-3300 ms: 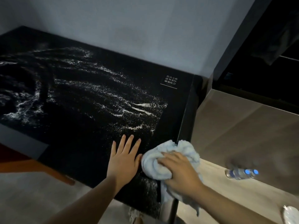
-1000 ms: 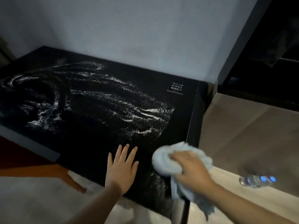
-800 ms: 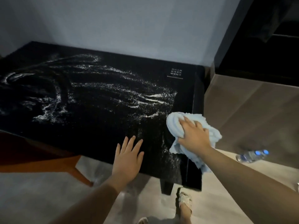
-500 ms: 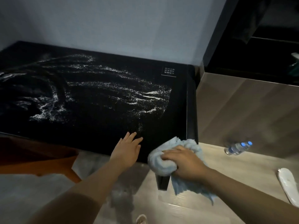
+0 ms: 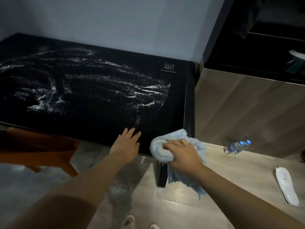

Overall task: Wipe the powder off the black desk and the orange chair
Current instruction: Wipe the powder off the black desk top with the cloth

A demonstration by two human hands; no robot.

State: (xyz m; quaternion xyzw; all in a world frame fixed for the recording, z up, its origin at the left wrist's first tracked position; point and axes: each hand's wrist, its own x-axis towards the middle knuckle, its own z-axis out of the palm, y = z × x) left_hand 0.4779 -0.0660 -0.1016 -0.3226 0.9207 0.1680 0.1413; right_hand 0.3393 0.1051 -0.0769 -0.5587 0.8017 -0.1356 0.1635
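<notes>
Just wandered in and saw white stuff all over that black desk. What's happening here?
A person is wiping powder off the black desk. The right hand grips a bunched blue cloth at the desk's near right corner; the left hand rests on the front edge beside it, fingers straight. White powder streaks cover much of the top, so most wiping remains.

**Single view.** A wide-angle camera worn on the person's head sits above the near right corner of the black worktop (image 5: 99, 119). It faces forward and steeply down, toward the pale wall (image 5: 132, 22) behind the worktop. Both forearms enter from the lower edge. The left hand (image 5: 126, 143) and the right hand (image 5: 183, 154), which grips a light-blue cloth (image 5: 160, 150), lie close to the lens. The wooden floor (image 5: 231, 171) and the person's feet (image 5: 130, 221) occupy the bottom margin.
</notes>
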